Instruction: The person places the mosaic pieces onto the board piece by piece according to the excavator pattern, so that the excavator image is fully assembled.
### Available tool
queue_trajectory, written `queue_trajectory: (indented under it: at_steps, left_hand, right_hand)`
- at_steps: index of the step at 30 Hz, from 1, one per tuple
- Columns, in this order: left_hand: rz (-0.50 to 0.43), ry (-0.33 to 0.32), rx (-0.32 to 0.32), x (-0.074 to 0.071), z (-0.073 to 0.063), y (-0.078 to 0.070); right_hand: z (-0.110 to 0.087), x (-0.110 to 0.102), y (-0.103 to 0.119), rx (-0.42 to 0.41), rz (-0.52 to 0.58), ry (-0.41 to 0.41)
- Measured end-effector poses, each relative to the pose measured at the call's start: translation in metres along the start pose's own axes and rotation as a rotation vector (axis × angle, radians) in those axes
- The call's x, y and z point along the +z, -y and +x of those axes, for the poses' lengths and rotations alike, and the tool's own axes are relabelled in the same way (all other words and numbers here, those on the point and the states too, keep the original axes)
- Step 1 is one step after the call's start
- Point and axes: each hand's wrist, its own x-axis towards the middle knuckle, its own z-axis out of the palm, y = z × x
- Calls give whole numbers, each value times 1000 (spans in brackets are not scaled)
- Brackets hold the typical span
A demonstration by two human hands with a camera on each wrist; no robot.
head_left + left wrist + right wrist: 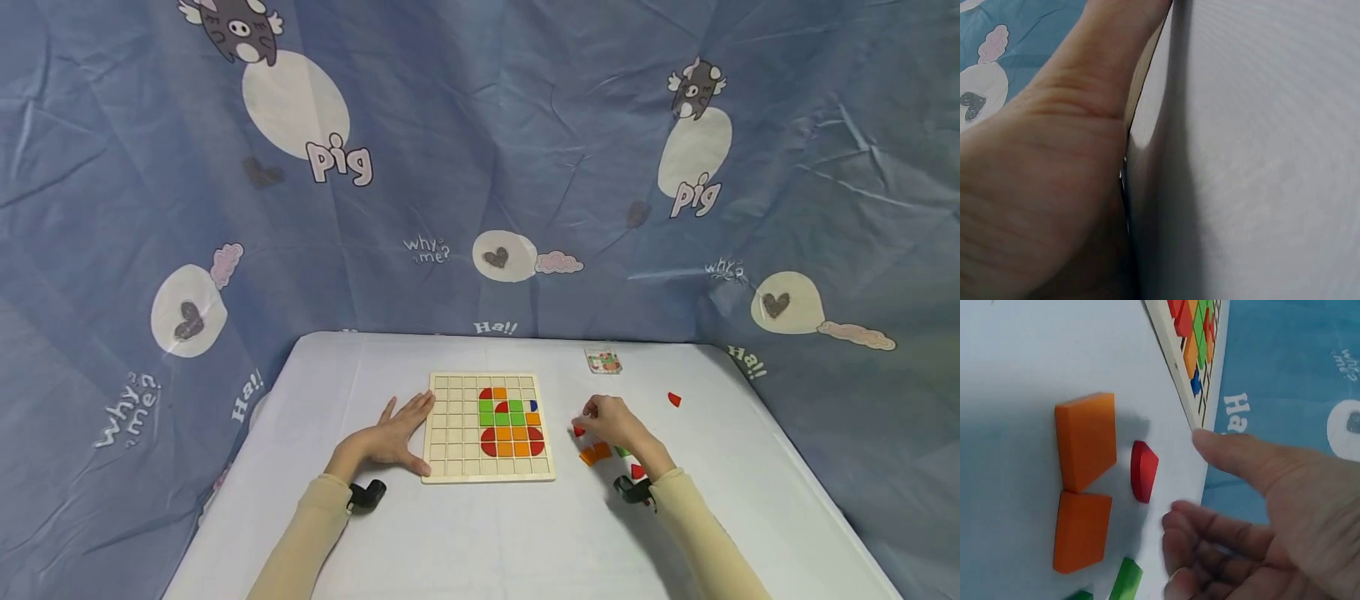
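Note:
My left hand (392, 435) lies with spread, straight fingers along the left edge of a wooden grid board (453, 427). Red, orange, green and blue pieces fill part of the board's right half. To the right of the board, my right hand (613, 422) hovers low over the table beside a red quarter-round piece (1143, 472). Its thumb and loosely bent fingers stand apart with nothing between them in the right wrist view. Two orange square pieces (1087, 440) lie near the red one, with a green piece (1126, 579) close by. The left wrist view shows mostly palm and tablecloth.
A small printed picture card (603, 361) lies at the back right of the white table (465, 542). One red piece (674, 399) lies apart on the right, and another red piece (637, 472) is near my right wrist. A blue patterned cloth (450, 183) hangs behind.

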Motion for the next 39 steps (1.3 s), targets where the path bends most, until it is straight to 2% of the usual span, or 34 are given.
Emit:
queue_trajectory:
  at_steps: [2,4,11,21,30,35,39]
  left_hand:
    - [-5,-3,2,0,0,0]
    - [-8,-4,6,-1,0,-1]
    - [-19,-8,14,0,1,0]
    - [-7,-3,-6,1,2,2]
    - [-12,1,-2,-2,0,-4]
    - [3,5,-1,-2,1,-3]
    - [0,2,3,-1,1,-2]
  right_hand:
    - [-3,0,2,54,-10,29]
    - [-4,2,2,70,-20,45]
    - [-5,11,-2,-39,-11,-8]
    - [2,17,-4,-114,68,7]
    - [7,23,-9,-148,85,-43]
    - [19,24,0,-180,91,-86]
    - [31,24,16,-205,122,-84]
